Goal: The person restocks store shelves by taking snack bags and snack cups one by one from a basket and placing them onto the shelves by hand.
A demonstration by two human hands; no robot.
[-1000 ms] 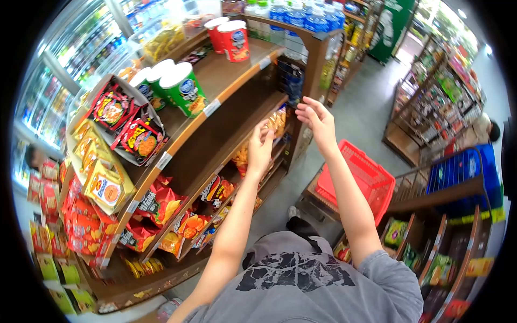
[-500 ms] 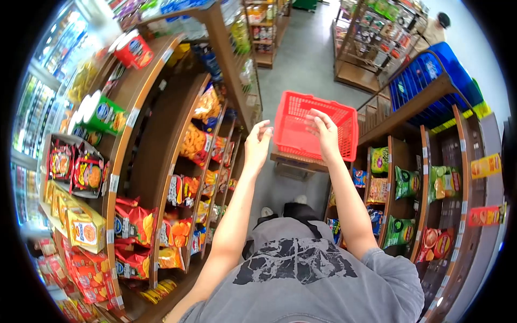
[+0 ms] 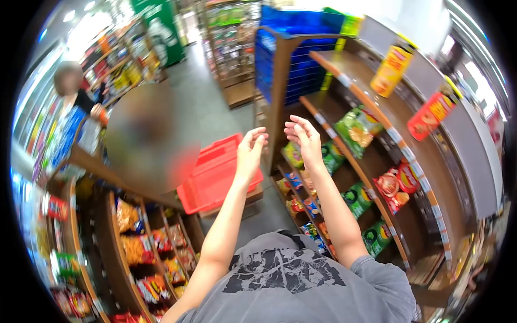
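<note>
My left hand point(image 3: 251, 153) is raised in front of me with its fingers curled a little and apart, holding nothing. Close to its right, my right hand point(image 3: 305, 141) is also up, fingers spread and nothing in it. The two hands do not touch. Below and left of my left hand lies a red plastic basket point(image 3: 202, 180) on a low wooden stand. Behind my right hand are green chip bags point(image 3: 358, 132) on the right-hand shelves point(image 3: 350, 153).
Left shelves point(image 3: 126, 269) hold orange and red snack bags. Blue crates point(image 3: 269, 67) stand behind the right shelf end. A person point(image 3: 81, 99) is at the back left. A blurred patch hides part of the aisle. Tall bottles or canisters point(image 3: 393, 67) hang at the upper right.
The view has swung right, from the left shelves to the right ones. The snack bag near my left hand a second ago is no longer seen there. Both hands remain raised.
</note>
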